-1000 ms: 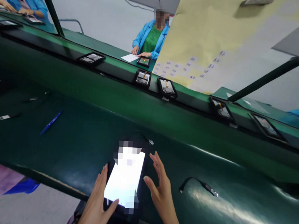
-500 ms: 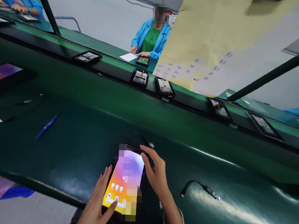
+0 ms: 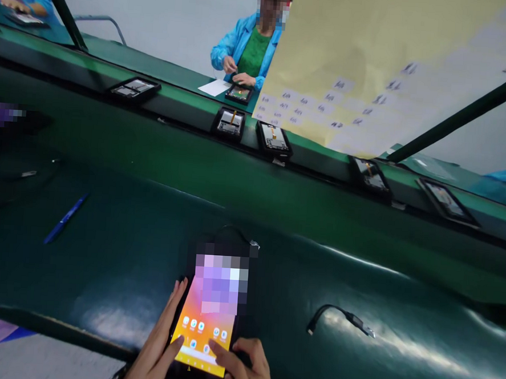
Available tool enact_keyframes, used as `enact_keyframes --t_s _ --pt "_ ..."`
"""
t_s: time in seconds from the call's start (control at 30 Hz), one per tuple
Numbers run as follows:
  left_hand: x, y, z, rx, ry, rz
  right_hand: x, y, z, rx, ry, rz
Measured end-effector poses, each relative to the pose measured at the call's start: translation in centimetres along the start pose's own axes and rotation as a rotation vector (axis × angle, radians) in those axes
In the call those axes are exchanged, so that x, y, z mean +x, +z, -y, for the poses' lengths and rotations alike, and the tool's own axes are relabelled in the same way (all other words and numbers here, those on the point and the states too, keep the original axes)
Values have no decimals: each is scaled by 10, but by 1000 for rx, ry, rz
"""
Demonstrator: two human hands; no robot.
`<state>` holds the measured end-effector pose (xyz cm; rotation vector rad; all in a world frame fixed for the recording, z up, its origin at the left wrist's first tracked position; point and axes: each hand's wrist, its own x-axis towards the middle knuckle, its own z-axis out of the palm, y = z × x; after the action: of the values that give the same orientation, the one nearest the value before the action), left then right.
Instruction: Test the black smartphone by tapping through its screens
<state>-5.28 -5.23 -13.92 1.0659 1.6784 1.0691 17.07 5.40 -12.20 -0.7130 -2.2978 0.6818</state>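
Note:
A tablet (image 3: 201,346) with a lit purple-to-orange home screen lies on the dark green bench in front of me; blurred blocks hide its upper half. My left hand (image 3: 156,349) grips its left edge, fingers along the side and thumb over the lower screen. At the lower right corner, my right hand (image 3: 250,368) reaches over the screen with the index finger extended onto the icons and the other fingers bent beside the edge. Just beyond the tablet's top is a dark cable with a metal plug (image 3: 254,246).
A short black cable (image 3: 343,316) lies to the right, a blue pen (image 3: 66,218) to the left. Several opened devices, one a black unit (image 3: 230,123), line the raised strip. A yellow sheet (image 3: 329,57) hangs ahead. Across the bench a person (image 3: 248,52) handles another device.
My right hand has come down from the tablet's upper right corner to its lower right, index finger on the screen. My left hand stays at the left edge. The camera view has shifted slightly.

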Motion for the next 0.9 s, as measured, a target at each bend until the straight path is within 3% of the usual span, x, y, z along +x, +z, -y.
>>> enact_keyframes --t_s 0.1,0.2,0.27,0.37,0.43,0.5,0.57,0.63,0.8,0.9 --pt "-1 -1 1 2 20 1 30 -9 -19 -93 53 73" --pt "-1 0 -1 -18 -34 0 58 -18 -34 -200 188 7" --pt "1 0 -4 -45 -78 -2 64 -22 -33 -172 196 -34" --pt "5 1 -8 -95 -112 -36 54 -23 -16 -61 156 42" --pt "8 1 -12 -142 -127 -55 43 -21 -2 -34 79 156" --pt "10 2 -15 -194 -135 -57 37 -19 6 -47 -97 254" --pt "11 2 -17 -226 -134 -57 37 -19 8 -69 -286 303" --pt "12 2 -18 -225 -122 -62 42 -22 4 -94 -342 305" --pt "15 3 -16 -108 -60 -65 51 -34 -2 -109 -219 338" --pt "19 3 -17 -3 39 -69 46 -39 1 -103 -99 255"
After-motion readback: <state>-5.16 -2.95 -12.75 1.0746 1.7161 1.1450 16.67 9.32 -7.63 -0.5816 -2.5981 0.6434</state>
